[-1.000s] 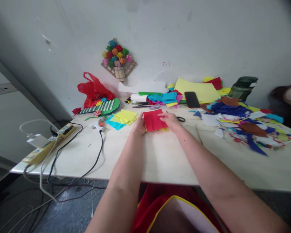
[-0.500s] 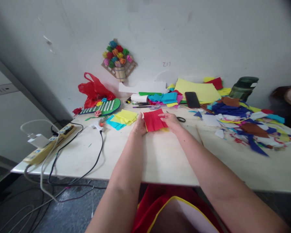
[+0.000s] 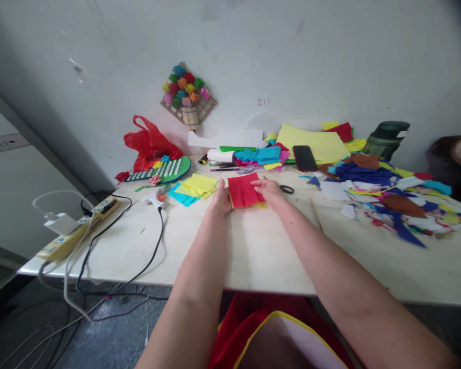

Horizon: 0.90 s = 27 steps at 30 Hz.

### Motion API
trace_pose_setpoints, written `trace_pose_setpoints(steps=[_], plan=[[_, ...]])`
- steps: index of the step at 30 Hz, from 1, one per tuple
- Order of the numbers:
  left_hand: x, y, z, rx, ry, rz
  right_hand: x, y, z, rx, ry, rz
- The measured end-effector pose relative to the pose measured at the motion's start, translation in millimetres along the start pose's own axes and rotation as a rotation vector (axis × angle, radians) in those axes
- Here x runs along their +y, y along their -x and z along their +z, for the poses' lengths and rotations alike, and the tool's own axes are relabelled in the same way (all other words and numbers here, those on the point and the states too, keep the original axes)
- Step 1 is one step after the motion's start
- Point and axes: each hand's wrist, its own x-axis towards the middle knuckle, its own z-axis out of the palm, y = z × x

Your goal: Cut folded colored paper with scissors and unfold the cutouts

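Between my two hands is a squarish piece of red crepe paper (image 3: 245,190), wrinkled with faint vertical creases. A yellow edge (image 3: 261,205) shows beneath its lower right side. My left hand (image 3: 223,200) grips the red paper's left edge, thumb up; the fingers under it are mostly hidden. On the right side, my right hand (image 3: 267,190) pinches the sheet with fingertips lying over its upper right part. Yellow crepe sheets (image 3: 197,184) overlap a blue one (image 3: 184,197) left of my left hand. Black-handled scissors (image 3: 286,189) lie just beyond my right hand, partly hidden.
A glue gun (image 3: 153,199) with a black cord lies at left, near a power strip (image 3: 76,230). Folded blue paper (image 3: 259,155) and a phone (image 3: 304,158) are behind. Paper scraps (image 3: 403,205) pile up at right, below a dark green bottle (image 3: 386,138).
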Motion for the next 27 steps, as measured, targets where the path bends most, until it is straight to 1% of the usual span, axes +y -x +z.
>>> trace_pose_setpoints(steps=[6, 10, 13, 17, 20, 22, 24, 27], plan=[[-1.7, 2.3, 2.0, -0.022, -0.037, 0.026, 1.0, -0.4, 0.5, -0.003, -0.003, 0.003], [-4.0, 4.9, 4.6, -0.004, -0.074, 0.064, 0.2, 0.3, 0.9, -0.009, -0.025, -0.008], [-5.0, 4.4, 5.8, 0.026, -0.082, 0.057, -0.6, 0.9, 1.3, -0.009, -0.044, -0.012], [-5.9, 1.7, 7.6, 0.097, -0.098, 0.044, 0.7, -0.3, 2.0, -0.022, -0.077, -0.014], [-6.1, 0.1, 8.2, 0.139, -0.120, 0.041, 3.2, -3.3, 2.1, 0.015, -0.088, -0.013], [-5.5, -0.5, 7.5, 0.167, -0.138, 0.061, 3.5, -4.9, 1.5, 0.072, -0.098, 0.013], [-4.2, -1.0, 5.5, 0.198, -0.154, 0.102, 1.3, -4.9, 0.1, 0.105, -0.162, 0.086], [-1.7, -2.0, 0.8, 0.226, -0.184, 0.147, -5.2, -2.0, -3.4, 0.079, -0.337, 0.217]])
